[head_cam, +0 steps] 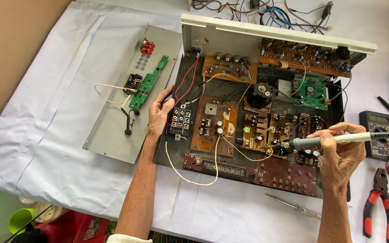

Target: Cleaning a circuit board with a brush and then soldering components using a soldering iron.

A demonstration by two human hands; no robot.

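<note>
The opened amplifier chassis (176,153) lies on your bench (59,148), boards exposed. Your left hand (160,112) rests flat, fingers apart, on its left edge beside the socket block (180,121). Your right hand (343,150) has its grip clamped on the soldering iron (329,141), whose tip touches the middle board (266,132).

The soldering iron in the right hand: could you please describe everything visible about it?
The soldering iron is a slim grey pen-shaped tool with a dark metal tip. It lies nearly level, tip pointing left onto a brown circuit board. The right hand grips its middle in a pen-like hold. A dark cord leaves its rear end, toward the multimeter.
</note>
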